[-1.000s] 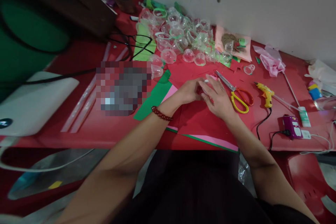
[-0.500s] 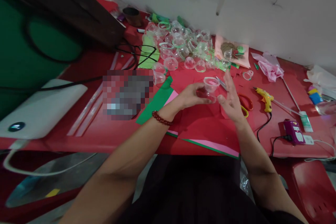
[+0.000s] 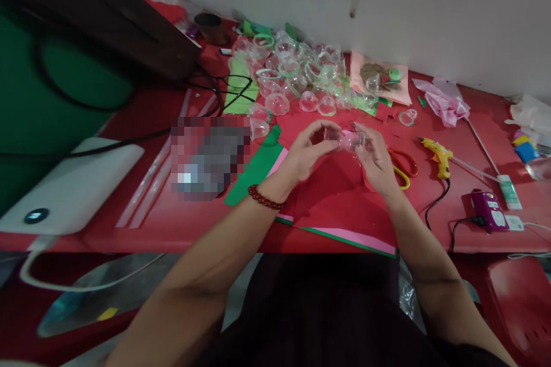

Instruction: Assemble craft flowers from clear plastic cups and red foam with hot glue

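Two small clear plastic cups (image 3: 346,141), set bottom to bottom like an hourglass, lie sideways between my hands above the red paper (image 3: 340,200). My left hand (image 3: 307,152), with a beaded bracelet at the wrist, is closed around the left end with thumb and fingers. On the right end, my right hand (image 3: 375,155) pinches the rim between thumb and fingers. Whether the cups are fixed together I cannot tell. Just right of my right hand lie scissors (image 3: 402,167) with red and yellow handles, their blades mostly hidden behind the hand.
Many clear plastic cups (image 3: 288,69) are heaped toward the wall. A yellow glue gun (image 3: 438,156) with a cord lies at right, near a purple power adapter (image 3: 488,210). Left are a blurred-out dark object (image 3: 215,155), clear strips (image 3: 157,175) and a white device (image 3: 81,183). Eyeglasses (image 3: 236,92) lie behind.
My hands, close together one second ago, have parted, bringing the clear cups into view. The cups have turned from upright to sideways, and my right hand has closed on their right end.
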Demonstrator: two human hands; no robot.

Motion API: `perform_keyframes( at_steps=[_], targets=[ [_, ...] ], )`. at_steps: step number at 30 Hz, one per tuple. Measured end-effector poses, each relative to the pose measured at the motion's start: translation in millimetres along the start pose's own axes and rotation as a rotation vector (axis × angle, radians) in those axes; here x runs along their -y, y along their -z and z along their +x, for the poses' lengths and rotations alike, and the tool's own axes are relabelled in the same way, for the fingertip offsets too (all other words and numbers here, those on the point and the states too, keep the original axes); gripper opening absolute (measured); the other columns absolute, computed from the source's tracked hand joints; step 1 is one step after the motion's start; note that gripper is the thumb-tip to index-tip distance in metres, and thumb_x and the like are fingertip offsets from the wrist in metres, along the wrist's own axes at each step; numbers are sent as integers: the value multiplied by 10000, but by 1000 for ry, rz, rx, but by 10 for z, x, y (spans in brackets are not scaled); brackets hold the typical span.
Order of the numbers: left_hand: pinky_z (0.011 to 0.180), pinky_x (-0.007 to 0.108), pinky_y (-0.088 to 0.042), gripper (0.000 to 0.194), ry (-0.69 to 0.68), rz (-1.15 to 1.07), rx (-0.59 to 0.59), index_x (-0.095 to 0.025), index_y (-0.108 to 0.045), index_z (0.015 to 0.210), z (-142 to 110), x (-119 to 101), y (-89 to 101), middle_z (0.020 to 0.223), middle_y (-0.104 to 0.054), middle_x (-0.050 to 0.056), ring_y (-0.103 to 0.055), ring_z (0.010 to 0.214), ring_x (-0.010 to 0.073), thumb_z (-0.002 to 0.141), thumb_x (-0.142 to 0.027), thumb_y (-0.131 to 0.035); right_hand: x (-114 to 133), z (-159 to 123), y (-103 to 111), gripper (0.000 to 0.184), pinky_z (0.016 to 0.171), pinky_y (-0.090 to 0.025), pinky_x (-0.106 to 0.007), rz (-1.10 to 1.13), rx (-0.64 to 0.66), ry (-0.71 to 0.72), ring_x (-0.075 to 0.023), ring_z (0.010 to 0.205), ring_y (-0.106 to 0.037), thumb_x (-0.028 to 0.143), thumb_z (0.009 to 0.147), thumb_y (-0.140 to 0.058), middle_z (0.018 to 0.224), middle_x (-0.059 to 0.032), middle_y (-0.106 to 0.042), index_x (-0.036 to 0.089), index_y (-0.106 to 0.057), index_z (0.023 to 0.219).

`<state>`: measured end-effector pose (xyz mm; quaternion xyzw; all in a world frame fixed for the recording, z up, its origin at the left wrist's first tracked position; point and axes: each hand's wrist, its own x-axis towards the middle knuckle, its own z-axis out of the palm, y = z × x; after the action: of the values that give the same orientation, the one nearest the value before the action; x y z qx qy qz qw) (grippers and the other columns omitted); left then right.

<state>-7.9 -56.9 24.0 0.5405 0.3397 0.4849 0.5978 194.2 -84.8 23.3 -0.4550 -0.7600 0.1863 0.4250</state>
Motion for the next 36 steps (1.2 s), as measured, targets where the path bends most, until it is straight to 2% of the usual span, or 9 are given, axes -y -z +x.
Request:
perform_keyframes(
  at_steps=[3, 6, 13, 19, 25, 28, 31, 33, 36],
  targets=[
    [883, 318, -596, 196, 45, 0, -22, -274, -536, 1078, -10, 33, -77, 1117, -626, 33, -638, 965, 162, 913, -376, -564, -12, -45, -118, 470, 1104, -560, -536, 33, -20, -17, -283, 1315, -618, 591, 1093, -467, 1386, -125, -625, 306, -531, 1461],
    [868, 291, -578, 129, 53, 33, -66, -278, -496, 1053, -28, 106, -149, 1074, -586, 28, -612, 947, 157, 974, -379, -486, -38, -96, -245, 418, 1095, -554, -514, 31, -28, -15, -263, 1229, -619, 593, 1091, -466, 1276, -104, -589, 291, -495, 1379],
    [926, 298, -547, 107, -28, 151, -125, -270, -484, 1012, -94, 182, -182, 1054, -562, 25, -572, 971, 162, 1008, -377, -491, -78, -167, -385, 399, 1058, -561, -469, 49, 18, -45, -232, 1170, -594, 564, 1109, -401, 1267, -91, -488, 299, -377, 1406],
    [940, 311, -539, 78, 8, 188, -140, -268, -491, 1019, -92, 173, -184, 1051, -574, 35, -585, 1025, 180, 1015, -342, -467, -78, -190, -402, 421, 1090, -544, -503, 27, 38, -74, -256, 1232, -567, 549, 1097, -420, 1289, -107, -489, 292, -375, 1427],
    [964, 309, -550, 104, -13, 190, -74, -280, -523, 1105, -85, 180, -175, 1139, -601, 34, -609, 1083, 173, 1028, -342, -491, -53, -167, -312, 416, 1105, -549, -502, 30, 25, -74, -253, 1233, -594, 556, 1095, -452, 1280, -92, -527, 308, -413, 1427],
    [1025, 347, -557, 360, -134, 326, -32, -303, -531, 1297, -95, 163, -156, 1349, -576, 63, -595, 1264, 218, 975, -393, -666, -69, -105, -186, 432, 1113, -557, -517, 38, -14, -75, -266, 1253, -620, 551, 1084, -504, 1322, -100, -576, 308, -466, 1439],
    [1159, 458, -511, 658, -305, 557, -69, -286, -534, 1417, -109, 141, -136, 1537, -482, 124, -470, 1483, 317, 847, -381, -849, -86, -53, -66, 483, 1141, -550, -545, 24, -35, -62, -285, 1317, -625, 562, 1082, -519, 1393, -114, -610, 307, -494, 1492],
    [1204, 512, -479, 620, -351, 652, -54, -271, -571, 1415, -113, 143, -128, 1543, -511, 133, -468, 1504, 333, 858, -329, -836, -74, -39, -16, 527, 1167, -539, -561, 3, -15, -59, -294, 1381, -610, 566, 1094, -494, 1454, -122, -609, 322, -471, 1560],
    [1167, 514, -508, 420, -298, 707, 3, -241, -654, 1334, -111, 166, -125, 1385, -668, 117, -615, 1345, 298, 921, -241, -733, -26, -44, 13, 605, 1210, -509, -585, -42, 26, -31, -312, 1487, -547, 571, 1094, -488, 1566, -131, -563, 341, -407, 1647]
  ],
)
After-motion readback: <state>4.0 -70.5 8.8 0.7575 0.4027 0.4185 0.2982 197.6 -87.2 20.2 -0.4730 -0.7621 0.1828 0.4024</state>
